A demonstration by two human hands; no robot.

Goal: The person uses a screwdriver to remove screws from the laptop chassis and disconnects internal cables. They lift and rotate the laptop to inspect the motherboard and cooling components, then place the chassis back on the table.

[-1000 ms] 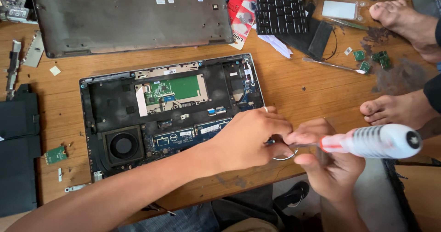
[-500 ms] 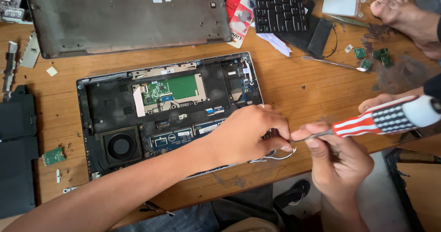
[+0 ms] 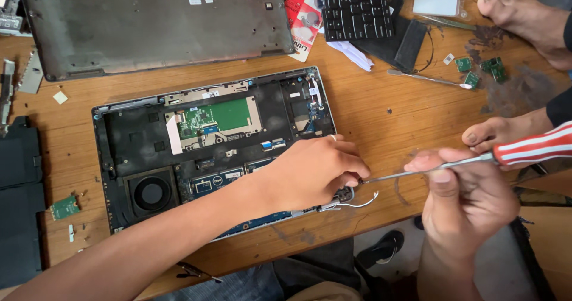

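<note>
Left hand [image 3: 316,173]: my fingers curl closed over the near right corner of the opened laptop [image 3: 214,152], pressing down on it; what sits under the fingertips is hidden.
Right hand [image 3: 468,203]: closed around the metal shaft of the screwdriver [image 3: 476,158], thumb on top; the red-and-white striped handle sticks out to the right.
Screwdriver tip: points left, reaching the laptop's right corner just beside my left fingers; the exact contact point is covered.
Laptop: lies open-bellied in the middle of the wooden table [image 3: 387,98], fan [image 3: 150,192] at near left, green circuit board [image 3: 217,117] in the centre.
Loose wire [image 3: 360,203]: a thin white lead curls out from the same corner, just under the shaft.
Around: grey bottom cover [image 3: 155,21] far left, black keyboard [image 3: 357,6] far centre, small green board [image 3: 64,207] near left, tweezers [image 3: 426,78] far right. Another person's bare feet [image 3: 524,15] rest on the table at right.
Doing it well, as I judge: keep the left hand pinning the corner so the chassis does not slide, hold the shaft low and steady, keep the tip clear of the white wire, and press gently rather than pry.
</note>
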